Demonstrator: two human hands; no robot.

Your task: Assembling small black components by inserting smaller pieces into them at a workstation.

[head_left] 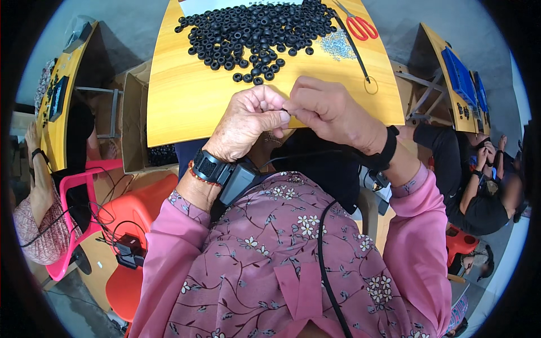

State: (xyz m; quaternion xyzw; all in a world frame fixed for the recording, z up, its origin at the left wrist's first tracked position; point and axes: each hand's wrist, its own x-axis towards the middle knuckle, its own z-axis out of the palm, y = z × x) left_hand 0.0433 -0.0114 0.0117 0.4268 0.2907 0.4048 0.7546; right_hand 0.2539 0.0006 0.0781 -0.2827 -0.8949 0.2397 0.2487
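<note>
Just over the near edge of the yellow table (186, 107), both hands meet fingertip to fingertip. My left hand (245, 121) is closed in a pinch, and my right hand (332, 112) pinches against it. A speck of something dark shows between the fingertips, too small and covered to name. Beyond the hands lies a wide pile of small black ring-shaped pieces (248, 34), a few of them loose at its near side. Right of the pile are a heap of tiny pale bluish pieces (338, 45), a thin black strip (351, 46) ending by a thin loop, and red-handled scissors (362, 28).
A white paper (225, 5) lies at the table's far edge. At the left are an open cardboard box (135, 118), an orange-red chair (127, 281) and a pink chair (79, 225). People sit at other tables on both sides. A black cable (322, 253) hangs down my front.
</note>
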